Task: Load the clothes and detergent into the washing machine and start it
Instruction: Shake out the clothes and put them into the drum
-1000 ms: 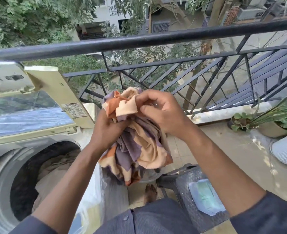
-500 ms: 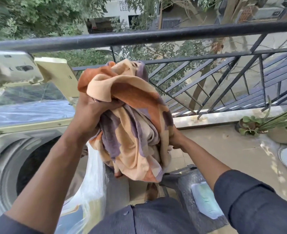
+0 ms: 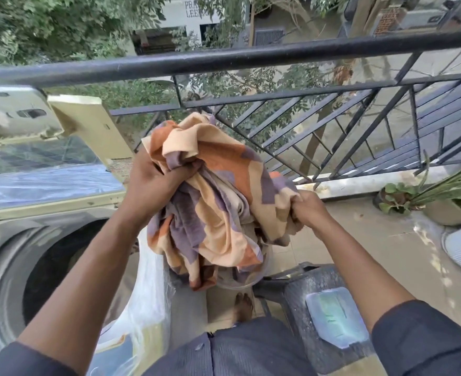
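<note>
Left hand [image 3: 153, 183] grips bunched orange, cream and purple patterned cloth [image 3: 218, 202]; right hand [image 3: 309, 210] grips its right edge. Open beige top-loading washing machine [image 3: 15, 240] at left.

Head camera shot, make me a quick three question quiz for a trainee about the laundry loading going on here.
1. True or false: the washing machine lid is open.
2. Which hand grips the patterned cloth higher up? A) left hand B) right hand
3. Fill in: the pale packet lies on a dark ____.

Key: 1. True, the drum opening is exposed. 2. A. 3. Stool.
</note>
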### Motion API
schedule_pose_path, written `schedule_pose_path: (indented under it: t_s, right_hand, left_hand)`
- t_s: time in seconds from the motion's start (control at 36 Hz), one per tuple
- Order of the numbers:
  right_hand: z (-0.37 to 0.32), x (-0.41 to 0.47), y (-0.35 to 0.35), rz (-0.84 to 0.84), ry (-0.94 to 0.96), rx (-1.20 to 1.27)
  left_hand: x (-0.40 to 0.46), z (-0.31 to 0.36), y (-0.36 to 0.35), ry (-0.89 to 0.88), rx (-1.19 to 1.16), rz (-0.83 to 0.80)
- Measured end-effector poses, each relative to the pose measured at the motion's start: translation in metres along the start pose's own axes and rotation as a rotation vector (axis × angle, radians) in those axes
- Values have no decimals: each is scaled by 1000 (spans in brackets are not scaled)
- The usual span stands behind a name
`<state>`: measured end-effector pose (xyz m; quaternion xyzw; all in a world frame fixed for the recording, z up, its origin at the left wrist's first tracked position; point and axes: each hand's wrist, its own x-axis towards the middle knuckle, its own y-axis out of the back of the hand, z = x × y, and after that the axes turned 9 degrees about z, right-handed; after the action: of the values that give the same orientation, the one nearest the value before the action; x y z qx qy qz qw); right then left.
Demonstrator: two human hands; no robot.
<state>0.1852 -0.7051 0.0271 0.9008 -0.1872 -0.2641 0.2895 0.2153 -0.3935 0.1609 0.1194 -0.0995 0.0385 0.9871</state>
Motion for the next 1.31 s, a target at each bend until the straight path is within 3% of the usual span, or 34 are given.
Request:
schedule_pose_path:
  t_s: [0.22, 0.5, 0.61, 0.69, 0.78, 0.86, 0.94, 1.03, 1.11, 1.19, 1.31]
  right_hand:
    - [-41, -32, 24, -15, 140, 158]
    - [-92, -83, 34, -265, 334, 385]
    - [-114, -98, 27, -367, 323, 566]
    - [-125, -99, 18, -355, 286, 684]
    - [-134, -102, 13, -369, 279, 748]
    - [-138, -106, 9, -455, 284, 741]
    - [-141, -111, 6, -542, 322, 642]
    - [-139, -109, 10, -588, 359, 611]
    - [-136, -107, 19, -602, 351, 618]
    - [-129, -101, 20, -496, 375, 618]
    - [-104, -80, 13, -151, 384, 508]
  left_hand:
    - [-6, -30, -18, 19, 208, -10]
    - [-19, -29, -33, 154, 270, 259]
    - [-19, -20, -33, 140, 166, 149]
    - [-18, -16, -28, 130, -73, -71]
    - [-19, -18, -21, 171, -56, -238]
    - [-21, -29, -23, 198, 124, -240]
    - [-22, -30, -29, 82, 240, -145]
    - [-22, -25, -35, -115, 190, -80]
    - [-22, -24, -36, -79, 151, -25]
    - [-19, -37, -34, 52, 183, 22]
    - [-14, -38, -29, 94, 156, 113]
